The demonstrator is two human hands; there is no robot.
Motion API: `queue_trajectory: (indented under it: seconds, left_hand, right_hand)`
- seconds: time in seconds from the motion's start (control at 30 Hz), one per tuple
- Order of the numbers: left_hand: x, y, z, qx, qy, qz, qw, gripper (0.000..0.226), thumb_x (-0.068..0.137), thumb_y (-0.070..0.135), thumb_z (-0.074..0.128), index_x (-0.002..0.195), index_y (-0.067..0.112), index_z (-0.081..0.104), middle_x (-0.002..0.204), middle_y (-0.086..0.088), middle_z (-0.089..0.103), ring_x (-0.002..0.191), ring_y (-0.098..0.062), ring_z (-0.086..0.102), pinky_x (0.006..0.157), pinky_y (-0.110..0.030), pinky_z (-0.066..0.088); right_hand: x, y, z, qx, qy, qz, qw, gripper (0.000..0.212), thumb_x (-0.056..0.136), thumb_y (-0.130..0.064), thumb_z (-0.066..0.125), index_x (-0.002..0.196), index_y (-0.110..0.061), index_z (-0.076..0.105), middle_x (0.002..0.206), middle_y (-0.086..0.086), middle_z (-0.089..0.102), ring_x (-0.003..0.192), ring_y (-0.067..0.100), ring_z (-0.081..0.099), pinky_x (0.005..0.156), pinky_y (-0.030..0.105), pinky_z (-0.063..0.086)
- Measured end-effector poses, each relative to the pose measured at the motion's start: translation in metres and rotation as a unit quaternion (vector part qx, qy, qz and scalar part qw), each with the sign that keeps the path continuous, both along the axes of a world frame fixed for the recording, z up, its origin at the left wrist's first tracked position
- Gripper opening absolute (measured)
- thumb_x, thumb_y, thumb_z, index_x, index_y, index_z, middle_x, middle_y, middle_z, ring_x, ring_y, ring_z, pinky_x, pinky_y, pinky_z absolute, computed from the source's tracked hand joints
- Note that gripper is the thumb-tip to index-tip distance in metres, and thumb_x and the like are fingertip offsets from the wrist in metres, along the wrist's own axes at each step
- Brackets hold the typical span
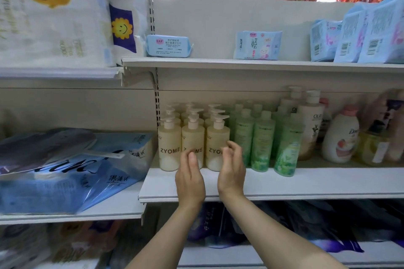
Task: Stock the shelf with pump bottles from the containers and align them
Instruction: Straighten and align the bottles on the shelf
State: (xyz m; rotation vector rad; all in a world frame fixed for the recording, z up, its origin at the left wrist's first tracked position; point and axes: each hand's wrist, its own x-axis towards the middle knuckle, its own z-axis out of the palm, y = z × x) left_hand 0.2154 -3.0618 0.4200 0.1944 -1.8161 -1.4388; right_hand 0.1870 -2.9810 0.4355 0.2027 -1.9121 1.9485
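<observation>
Both hands sit in front of the cream ZYOME pump bottles (193,145): I log the left hand (189,178) with fingers straight against the middle front bottle, gripping nothing, and the right hand (232,168) loosely curled beside the right front bottle, holding nothing. Bottles stand upright in three files at the left end of the middle shelf (284,183), touching the green bottles (261,140). Bare shelf runs from the front row to the lip.
</observation>
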Motion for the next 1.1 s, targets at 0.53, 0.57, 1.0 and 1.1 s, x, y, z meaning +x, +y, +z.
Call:
queue_trajectory:
  seconds: [0.53,0.57,1.0,1.1]
  left_hand:
    - [-0.020,0.029,-0.001,-0.018,-0.014,-0.028,0.999,0.053,0.102,0.055,0.019,0.120,0.023,0.057,0.111,0.008,0.061,0.103,-0.010,0.056,0.083,-0.022,0.036]
    - [-0.018,0.031,-0.002,-0.023,0.001,-0.024,0.999,0.052,0.102,0.053,0.020,0.122,0.022,0.057,0.113,0.008,0.061,0.105,-0.009,0.056,0.085,-0.023,0.039]
    - [-0.032,0.125,0.008,0.065,-0.132,-0.278,0.949,0.096,0.074,0.089,0.021,0.150,0.034,0.037,0.154,0.013,0.039,0.141,-0.004,0.035,0.120,-0.040,0.027]
    - [-0.034,0.146,0.014,0.067,-0.128,-0.282,0.949,0.090,0.073,0.091,0.018,0.141,0.041,0.048,0.144,0.012,0.051,0.129,-0.006,0.050,0.115,-0.041,0.036]
  right_hand:
    - [-0.023,0.034,-0.007,0.015,-0.073,0.072,0.995,0.054,0.105,-0.049,0.036,0.151,-0.023,0.040,0.154,-0.006,0.043,0.139,0.008,0.038,0.114,0.027,0.027]
    - [-0.020,0.038,-0.006,0.002,-0.059,0.058,0.997,0.052,0.104,-0.049,0.037,0.148,-0.024,0.045,0.150,-0.006,0.048,0.136,0.007,0.042,0.113,0.026,0.030]
    - [-0.017,0.130,-0.007,-0.054,0.031,-0.170,0.983,0.047,0.091,-0.041,0.038,0.127,-0.017,0.056,0.125,-0.004,0.054,0.124,0.012,0.044,0.105,0.031,0.036]
    - [-0.021,0.149,-0.009,-0.037,0.013,-0.196,0.980,0.055,0.089,-0.042,0.037,0.135,-0.015,0.053,0.136,0.002,0.050,0.131,0.016,0.038,0.113,0.039,0.031]
